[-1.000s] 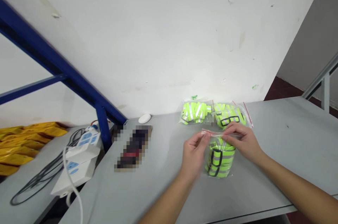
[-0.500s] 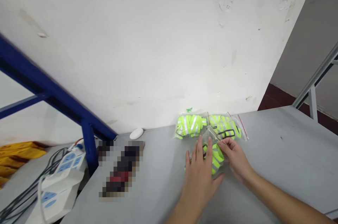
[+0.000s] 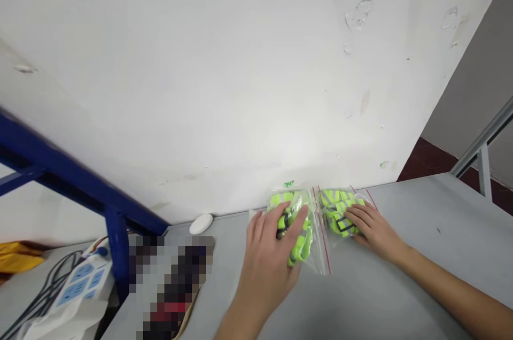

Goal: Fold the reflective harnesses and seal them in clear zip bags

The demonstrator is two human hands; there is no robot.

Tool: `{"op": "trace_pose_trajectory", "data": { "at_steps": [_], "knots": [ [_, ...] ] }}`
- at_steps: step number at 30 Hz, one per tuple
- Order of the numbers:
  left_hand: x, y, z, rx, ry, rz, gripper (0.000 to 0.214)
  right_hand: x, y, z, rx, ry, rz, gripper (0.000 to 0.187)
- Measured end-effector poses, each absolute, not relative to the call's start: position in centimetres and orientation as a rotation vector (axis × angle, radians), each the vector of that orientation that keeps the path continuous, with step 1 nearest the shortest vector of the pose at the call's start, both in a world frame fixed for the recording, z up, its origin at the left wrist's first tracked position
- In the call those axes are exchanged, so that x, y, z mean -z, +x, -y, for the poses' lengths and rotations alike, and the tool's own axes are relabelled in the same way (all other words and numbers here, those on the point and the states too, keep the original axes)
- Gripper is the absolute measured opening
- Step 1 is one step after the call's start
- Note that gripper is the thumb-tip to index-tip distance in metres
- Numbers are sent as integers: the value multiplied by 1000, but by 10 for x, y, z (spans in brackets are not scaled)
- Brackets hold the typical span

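Note:
My left hand (image 3: 267, 254) lies flat, fingers spread, on a clear zip bag of neon-yellow reflective bands (image 3: 304, 238) near the wall. That bag partly overlaps another bag of bands behind it. My right hand (image 3: 371, 228) rests with fingers stretched out on a further bag of yellow bands (image 3: 335, 210) at the back of the grey table (image 3: 420, 254). Neither hand grips anything.
A white oval object (image 3: 201, 223) sits by the wall. A blurred dark item (image 3: 172, 281) lies left of my left hand. White power strips with cables (image 3: 76, 289) and a blue frame post (image 3: 118, 244) stand at the left. The table's right edge meets a grey rail (image 3: 483, 169).
The bag I held upright by its zip top now lies flat against the other bags at the wall. Both hands have let go and moved forward onto the bags.

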State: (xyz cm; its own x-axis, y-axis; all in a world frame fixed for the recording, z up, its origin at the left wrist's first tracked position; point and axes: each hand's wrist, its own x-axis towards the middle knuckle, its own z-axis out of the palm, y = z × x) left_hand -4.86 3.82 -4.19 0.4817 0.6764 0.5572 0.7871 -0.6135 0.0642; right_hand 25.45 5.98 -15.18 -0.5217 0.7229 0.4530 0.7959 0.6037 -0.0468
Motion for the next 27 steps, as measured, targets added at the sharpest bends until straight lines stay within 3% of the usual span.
{"op": "trace_pose_trajectory", "data": {
  "at_steps": [5, 16, 27],
  "knots": [
    [26, -25, -81, 738, -2515, 1225, 76, 129, 245, -89, 216, -1159, 2325, 66],
    [94, 12, -127, 431, -2680, 1215, 63, 158, 245, -108, 84, -1360, 2441, 79],
    [106, 13, -133, 331, -2777, 1208, 76, 170, 285, -51, 16, -1579, 2346, 78]
  ]
}}
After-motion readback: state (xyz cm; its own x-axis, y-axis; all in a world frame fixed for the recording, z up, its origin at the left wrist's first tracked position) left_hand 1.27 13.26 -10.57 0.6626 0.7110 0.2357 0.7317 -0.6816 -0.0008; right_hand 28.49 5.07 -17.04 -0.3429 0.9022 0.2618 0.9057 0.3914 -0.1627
